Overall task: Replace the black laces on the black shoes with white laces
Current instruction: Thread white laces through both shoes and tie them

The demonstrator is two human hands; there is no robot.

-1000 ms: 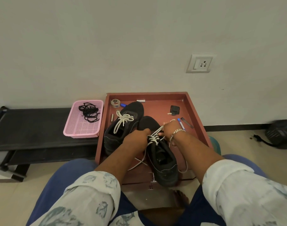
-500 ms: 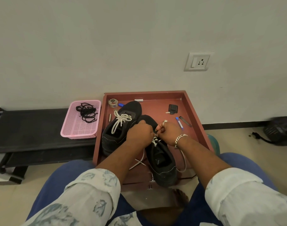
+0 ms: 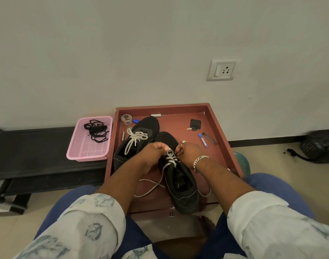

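Tray (image 3: 218,126), red-brown, centre of frame against the wall: holds two black shoes side by side.

Left shoe (image 3: 141,131), centre-left: white lace tied in a bow (image 3: 136,137).

Right shoe (image 3: 182,186), centre, heel toward the lower edge: white lace (image 3: 170,157) threaded through the eyelets, loose ends trailing on the tray at both sides.

Left hand (image 3: 153,151): fingers curled, pinching the lace at the shoe's upper eyelets.

Right hand (image 3: 188,152), with ring and bracelet: fingers curled, pinching the lace from the opposite side, close to the left hand.

Pink basket (image 3: 89,148), left of the tray on a black bench (image 3: 29,146): contains the black laces (image 3: 96,129) in a tangle.

Tray, upper part: tape roll (image 3: 126,119), key fob (image 3: 194,124), blue pen (image 3: 203,140).

Wall, upper right: socket (image 3: 223,70).
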